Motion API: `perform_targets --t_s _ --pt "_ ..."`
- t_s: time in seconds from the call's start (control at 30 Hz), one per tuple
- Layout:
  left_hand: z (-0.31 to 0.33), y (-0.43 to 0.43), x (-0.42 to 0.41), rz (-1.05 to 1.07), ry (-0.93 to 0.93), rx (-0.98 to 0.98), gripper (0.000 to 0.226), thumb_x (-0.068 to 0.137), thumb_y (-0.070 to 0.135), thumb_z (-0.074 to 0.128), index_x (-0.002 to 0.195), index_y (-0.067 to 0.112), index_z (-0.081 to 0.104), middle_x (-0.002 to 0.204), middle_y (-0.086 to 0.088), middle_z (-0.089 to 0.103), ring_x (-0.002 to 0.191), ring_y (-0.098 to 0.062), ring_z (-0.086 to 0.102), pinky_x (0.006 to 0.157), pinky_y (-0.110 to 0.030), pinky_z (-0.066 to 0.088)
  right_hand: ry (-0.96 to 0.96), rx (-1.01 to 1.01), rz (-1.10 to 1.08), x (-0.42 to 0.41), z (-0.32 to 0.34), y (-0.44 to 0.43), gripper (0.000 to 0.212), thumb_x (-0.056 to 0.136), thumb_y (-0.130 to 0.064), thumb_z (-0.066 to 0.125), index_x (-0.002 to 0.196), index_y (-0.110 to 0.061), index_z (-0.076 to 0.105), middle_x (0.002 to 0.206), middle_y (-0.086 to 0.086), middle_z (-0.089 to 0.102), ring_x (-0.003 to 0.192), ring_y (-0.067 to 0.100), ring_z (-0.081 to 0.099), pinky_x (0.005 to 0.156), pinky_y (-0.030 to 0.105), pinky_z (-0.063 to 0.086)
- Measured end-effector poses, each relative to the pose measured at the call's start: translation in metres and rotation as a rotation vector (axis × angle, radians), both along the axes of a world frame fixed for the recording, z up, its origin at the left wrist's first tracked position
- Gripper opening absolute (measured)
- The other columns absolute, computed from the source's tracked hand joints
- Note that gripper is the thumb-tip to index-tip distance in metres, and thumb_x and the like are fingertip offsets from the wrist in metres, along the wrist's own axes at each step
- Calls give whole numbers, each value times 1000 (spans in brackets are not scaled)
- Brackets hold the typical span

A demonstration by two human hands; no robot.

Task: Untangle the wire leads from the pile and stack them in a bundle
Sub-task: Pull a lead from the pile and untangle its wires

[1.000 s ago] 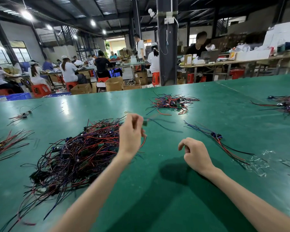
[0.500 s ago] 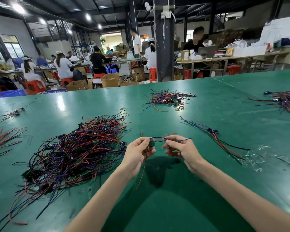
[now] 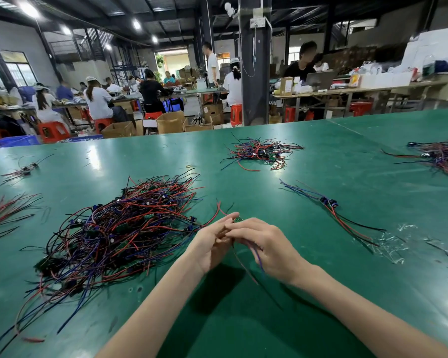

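Head view, left hand [image 3: 212, 244] and right hand [image 3: 267, 246] fingertip to fingertip, both pinching one wire lead [image 3: 258, 257] above green table [image 3: 243, 319], tangled pile [image 3: 119, 228] just left, small bundle [image 3: 329, 202] at right.

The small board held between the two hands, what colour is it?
Green. The small board shows best in the head view.

Green desk [image 3: 321, 161]: glossy surface, reflecting the ceiling lamps [image 3: 29, 9]. Crumpled clear plastic film [image 3: 391, 245] lies at the right. Beyond the far edge: dark steel column [image 3: 254, 73], open cardboard boxes [image 3: 171, 122], red stools [image 3: 53, 131], blue crate [image 3: 18, 140]. Seated workers occupy benches; a laptop [image 3: 320, 80] stands on the right bench.
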State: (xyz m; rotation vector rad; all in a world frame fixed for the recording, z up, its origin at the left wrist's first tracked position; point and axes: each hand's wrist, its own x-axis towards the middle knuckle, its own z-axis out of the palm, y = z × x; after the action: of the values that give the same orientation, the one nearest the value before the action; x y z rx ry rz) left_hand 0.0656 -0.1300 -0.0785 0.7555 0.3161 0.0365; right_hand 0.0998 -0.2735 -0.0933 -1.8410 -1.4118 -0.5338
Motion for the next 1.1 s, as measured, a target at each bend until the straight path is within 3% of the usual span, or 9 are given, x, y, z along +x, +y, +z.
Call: perform_targets --t_s 0.1,0.23,0.33,0.4,0.53,0.67,0.73,0.9,1.1 --pt "0 5 0 54 11 31 20 94 -6 43 96 1 61 66 -15 65 49 -15 65 47 -17 52 123 -19 22 0 -4 2 46 74 23 49 106 -2 71 111 6 70 106 18 64 98 25 46" --pt "-1 7 2 129 14 96 20 87 -13 52 95 4 56 70 -11 67 52 -16 66 49 -22 56 747 250 -23 1 0 6 35 82 22 47 88 -4 70 87 8 72 81 15 68 83 22 53" --pt "-4 4 2 128 -40 127 30 82 -17 56 103 4 52 87 -13 62 64 -18 67 64 -34 60 1098 431 -61 8 6 5 18 88 10 54 82 -4 63 80 15 65 66 17 63 69 26 57" --pt "-5 1 0 111 -40 223 35 81 -14 60 108 6 51 91 -10 64 67 -15 67 71 -32 57 1296 448 -29 9 9 4 7 89 -2 59 83 -4 61 78 14 63 61 16 62 63 26 57" --pt "-4 -6 -5 -2 -65 434 27 80 -5 66 103 8 60 90 -5 65 63 -15 65 61 -31 54 1595 369 133 8 8 5 18 88 -17 61 93 0 61 78 13 66 63 22 66 67 34 59" --pt "-7 -7 -8 -9 -101 559 18 81 -2 66 96 8 65 86 -8 65 68 -17 61 72 -33 52 1635 408 190 8 6 5 10 85 -3 60 94 1 61 74 8 70 60 17 67 58 27 58" --pt "-8 -6 -8 -5 -118 550 14 84 2 64 97 6 65 86 -8 66 69 -16 62 68 -29 54 1646 424 178 10 5 4 10 83 4 61 92 3 61 69 7 69 57 15 66 56 25 57" --pt "-10 -2 -8 0 -105 669 6 84 8 67 89 10 69 84 -11 66 73 -21 59 78 -35 49 1582 273 107 10 6 2 13 81 9 64 89 -2 64 67 5 67 52 10 61 50 21 52" --pt "-7 8 -5 -46 -134 809 9 84 7 68 83 14 72 73 -4 67 69 -10 59 69 -22 47 1437 86 125 3 10 -1 19 80 13 63 87 -4 61 65 4 62 49 12 58 49 21 50"
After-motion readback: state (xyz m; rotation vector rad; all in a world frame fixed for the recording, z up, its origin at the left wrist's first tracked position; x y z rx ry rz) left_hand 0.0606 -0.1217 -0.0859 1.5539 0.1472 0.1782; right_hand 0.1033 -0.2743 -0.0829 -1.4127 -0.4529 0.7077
